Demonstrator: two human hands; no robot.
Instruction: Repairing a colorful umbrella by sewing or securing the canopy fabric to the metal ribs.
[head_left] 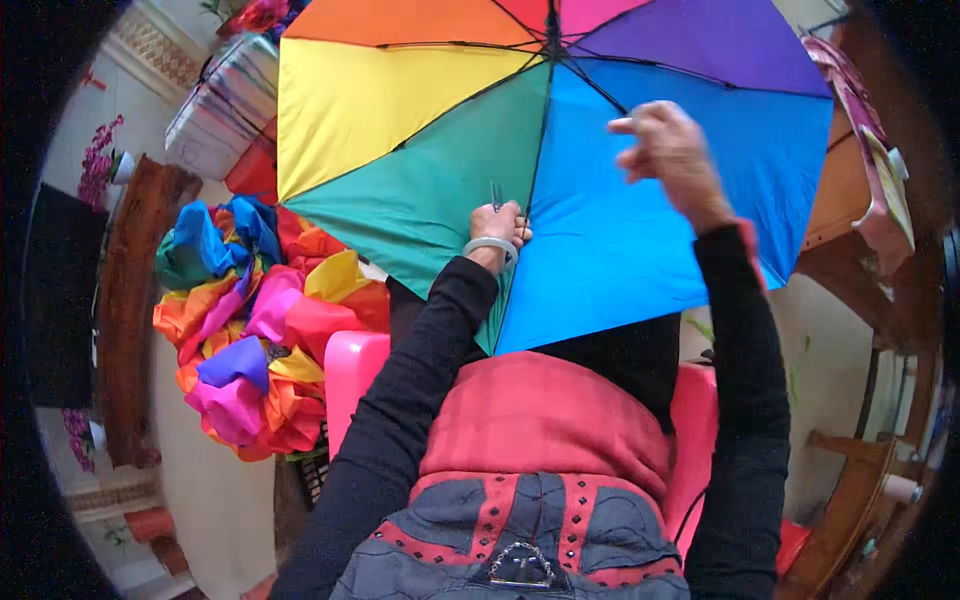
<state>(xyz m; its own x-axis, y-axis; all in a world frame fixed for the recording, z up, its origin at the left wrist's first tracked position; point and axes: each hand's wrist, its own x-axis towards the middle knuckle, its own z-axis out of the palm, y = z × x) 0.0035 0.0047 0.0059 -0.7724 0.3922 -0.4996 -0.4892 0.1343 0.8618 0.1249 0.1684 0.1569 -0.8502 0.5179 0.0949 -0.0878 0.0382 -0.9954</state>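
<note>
An opened rainbow umbrella [620,230] lies in front of me with its inner side and black ribs showing. Over the seam between the green and blue panels, my left hand [498,228] is closed on the umbrella at a rib. A thin, pointed metal tool [495,194] sticks up from that hand; its kind is hard to make out. Above the blue panel, my right hand [668,160] is raised with its fingers curled together, slightly blurred. Whatever those fingers may pinch is too small to see. Black ribs meet at the umbrella's hub [553,45] at the top.
Left of me is a heap of bright, crumpled multicoloured fabric [270,330]. A pink chair [355,375] is under me. Wooden furniture [135,310] stands at the far left, and a wrapped pale bundle [222,105] sits beyond the heap. More wooden furniture [850,480] is at right.
</note>
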